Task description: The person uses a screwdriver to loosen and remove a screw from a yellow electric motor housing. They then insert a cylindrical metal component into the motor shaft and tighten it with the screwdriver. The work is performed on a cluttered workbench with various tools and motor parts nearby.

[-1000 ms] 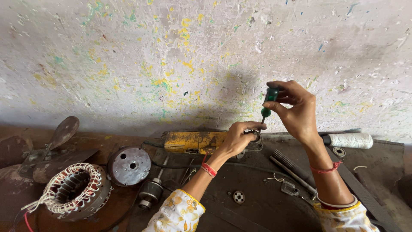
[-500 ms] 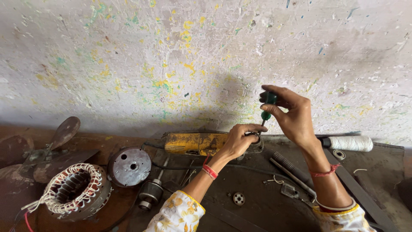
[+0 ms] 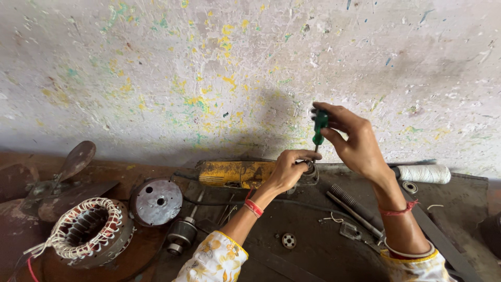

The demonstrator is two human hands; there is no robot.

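My right hand (image 3: 360, 143) is closed on the green handle of a screwdriver (image 3: 319, 127), fingers wrapped over its top, the tool held upright with its thin shaft pointing down. The tip meets the metal head of the yellow angle grinder (image 3: 237, 173), at the point where my left hand (image 3: 288, 169) sits. My left grip is clamped on that head, fingers curled over it, so the exact contact point of the tip is hidden from me.

The angle grinder lies on its side on the dark tabletop (image 3: 313, 250), along the foot of the paint-flecked wall (image 3: 209, 68), its body running left from my left hand.

Just right of my right wrist, a spool of white thread (image 3: 422, 174) lies against the wall. A threaded rod (image 3: 349, 201) lies between my two forearms, and a small bearing (image 3: 288, 241) rests nearer to me.

Left of the grinder stands a round metal end cover (image 3: 156, 201), with a small rotor (image 3: 181, 236) just below it. Further left is a stator with white-bound windings (image 3: 88, 230), and beyond it a brown fan blade (image 3: 75, 161).
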